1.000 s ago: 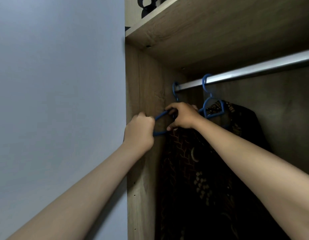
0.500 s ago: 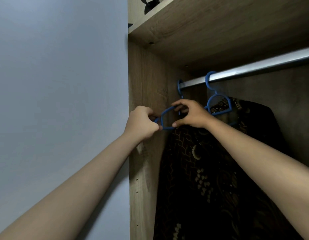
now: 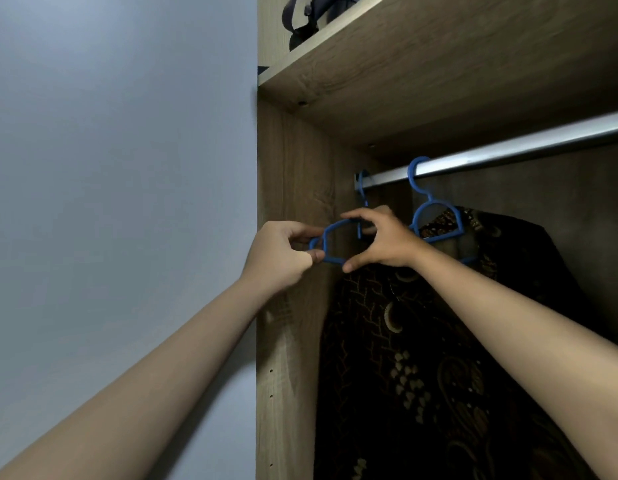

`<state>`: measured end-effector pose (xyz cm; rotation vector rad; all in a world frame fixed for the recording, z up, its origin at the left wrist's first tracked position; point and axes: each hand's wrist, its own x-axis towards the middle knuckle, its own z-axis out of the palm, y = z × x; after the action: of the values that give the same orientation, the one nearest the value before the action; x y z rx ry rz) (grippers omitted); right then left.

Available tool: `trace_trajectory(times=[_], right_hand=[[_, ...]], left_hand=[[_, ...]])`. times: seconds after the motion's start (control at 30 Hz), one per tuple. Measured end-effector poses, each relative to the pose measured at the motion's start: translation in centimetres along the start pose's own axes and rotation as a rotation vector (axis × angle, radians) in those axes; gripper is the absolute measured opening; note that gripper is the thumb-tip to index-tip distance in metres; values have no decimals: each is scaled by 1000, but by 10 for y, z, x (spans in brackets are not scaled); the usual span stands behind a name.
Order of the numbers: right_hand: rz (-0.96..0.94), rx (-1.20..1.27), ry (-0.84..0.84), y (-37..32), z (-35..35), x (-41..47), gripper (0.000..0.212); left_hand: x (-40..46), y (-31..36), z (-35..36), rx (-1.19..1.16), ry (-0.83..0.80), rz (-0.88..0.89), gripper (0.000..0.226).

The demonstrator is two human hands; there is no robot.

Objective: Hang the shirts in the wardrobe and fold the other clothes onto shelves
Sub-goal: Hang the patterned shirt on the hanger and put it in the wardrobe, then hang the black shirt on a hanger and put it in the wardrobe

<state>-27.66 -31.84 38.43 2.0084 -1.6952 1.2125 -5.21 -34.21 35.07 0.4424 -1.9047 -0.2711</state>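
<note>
A blue plastic hanger [image 3: 330,244] hangs by its hook from the left end of the metal wardrobe rail [image 3: 508,154]. My left hand [image 3: 281,255] pinches its left end, and my right hand [image 3: 380,242] grips its middle with thumb below and fingers above. A dark patterned shirt [image 3: 421,358] hangs under my right hand and forearm. A second blue hanger [image 3: 435,216] hangs further right on the rail with the shirt's collar at it. Which hanger carries the shirt I cannot tell.
The wardrobe's wooden side panel [image 3: 286,341] stands just left of the hangers, and a plain wall [image 3: 120,202] lies beyond it. A wooden shelf [image 3: 439,64] runs above the rail with a dark bag [image 3: 307,15] on top.
The hanger's left end has turned toward me and both hands have shifted with it; my left hand went from a closed fist to a pinch. The view has drifted slightly.
</note>
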Motion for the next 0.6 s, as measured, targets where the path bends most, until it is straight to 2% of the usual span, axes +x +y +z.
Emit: trace_trajectory(times=[0.17,0.33,0.6], right_hand=[[-53,-36,25,1,5,0,105],[-144,63,109,2,3,8,101],[-307,57,195,-14,10,11,97]], left_hand=[[3,3,-3,-6,16,5,33],[8,11,-13,-47,54,13,34],[-6,21,-39,-109,122,-7,30]])
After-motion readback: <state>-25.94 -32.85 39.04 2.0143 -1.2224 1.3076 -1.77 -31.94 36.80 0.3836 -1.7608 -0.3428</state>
